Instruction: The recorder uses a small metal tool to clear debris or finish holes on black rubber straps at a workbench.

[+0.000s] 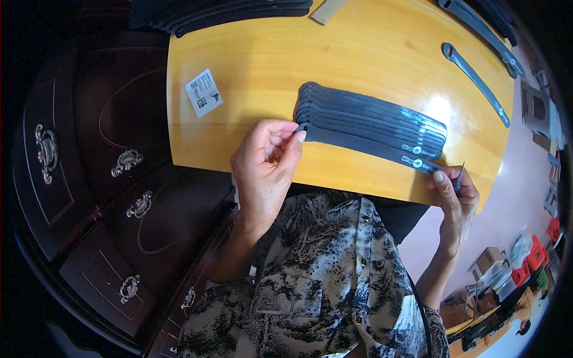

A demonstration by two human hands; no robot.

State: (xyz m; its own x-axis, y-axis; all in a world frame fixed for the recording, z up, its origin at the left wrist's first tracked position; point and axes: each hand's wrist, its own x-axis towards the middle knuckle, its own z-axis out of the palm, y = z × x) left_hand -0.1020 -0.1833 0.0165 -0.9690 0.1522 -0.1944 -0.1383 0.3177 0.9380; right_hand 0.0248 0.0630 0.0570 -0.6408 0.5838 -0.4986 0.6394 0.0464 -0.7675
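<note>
A long dark grey strap (364,145), with a slotted rounded end and white print, stretches between my two hands. My left hand (268,160) pinches its slotted end between thumb and fingertips. At the opposite end, my right hand (456,197) grips the strap under the thumb. A thin pointed piece with a dark base (461,178) also sticks up between the right fingers; its kind is unclear. Just beyond the held strap lies a neat overlapping row of similar straps (373,113), their slotted ends lined up at the left.
On the wooden table (250,71) are a white printed card (203,93), a single strap (477,80), more straps (480,33) at far right and a dark pile (239,17) at far left. Dark drawers (131,206) stand left. Boxes (488,262) and a person (524,310) appear lower right.
</note>
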